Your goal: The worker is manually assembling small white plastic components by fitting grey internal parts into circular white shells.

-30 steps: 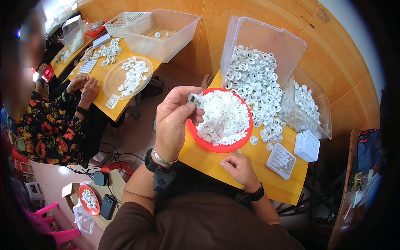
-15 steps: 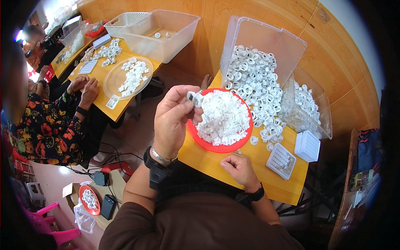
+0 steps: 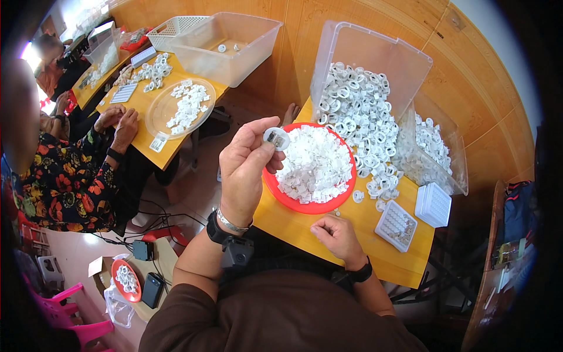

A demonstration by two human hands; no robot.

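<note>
My left hand [image 3: 249, 149], raised beside the red plate, pinches a small round white plastic part [image 3: 277, 139] between thumb and fingers. A dark slot shows in the middle of its face, which is turned up. The red plate [image 3: 314, 209] carries a heap of small white pieces [image 3: 316, 164]. My right hand [image 3: 340, 236] rests at the near edge of the table with its fingers curled closed. Whatever those fingers hold, if anything, is hidden. A few tiny bits [image 3: 336, 212] lie between that hand and the plate.
White ring parts [image 3: 358, 105] spill from a tipped clear bin [image 3: 375, 44]. Another clear bin [image 3: 454, 176] stands right of them. Near the right edge are a tray of small bits [image 3: 396, 227] and stacked white trays [image 3: 433, 205]. A co-worker [image 3: 64, 182] sits at the left table [image 3: 153, 155].
The round part has turned in my left fingers from edge-on to showing its flat face. My left wrist has shifted slightly right; my right hand has stayed put.
</note>
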